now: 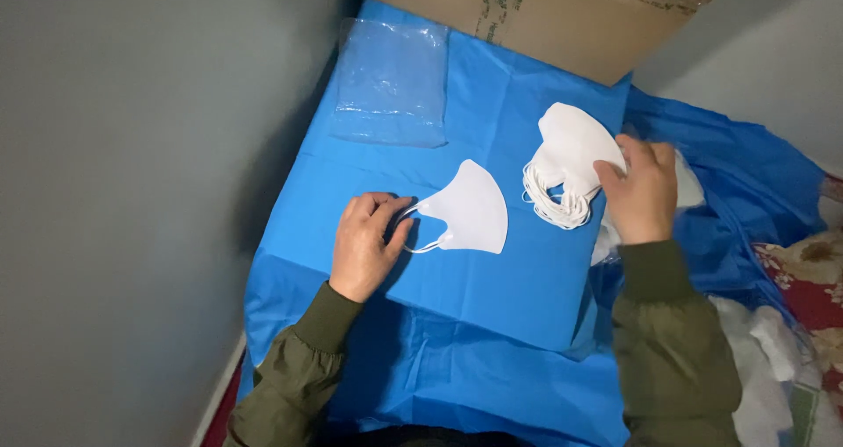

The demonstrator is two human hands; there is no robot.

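While both hands work over the blue sheet: one mask lies apart from the pile, and the handling of it is the step in hand, as I judge it.
Wall: a grey wall closes the far left.
Clear bags: a flat stack of see-through plastic bags lies at the upper left of the blue sheet; how many, I cannot tell.
Left hand: it rests on the sheet, fingers curled, its grip pinching the ear loop of the single mask.
Single mask: one white folded mask lies flat near the middle of the bench, just right of the left hand.
Cardboard box: one brown box stands at the far edge.
Mask pile: a stack of white masks with bunched loops lies well right of centre; several, too tight to count.
Right hand: its grip is laid on the pile's right edge, fingers bent upon the top mask.
Next move, by my judgement: a clean pinch on one layer only, as the loops tangle.
Far right: crumpled white stuff and a red patterned cloth.
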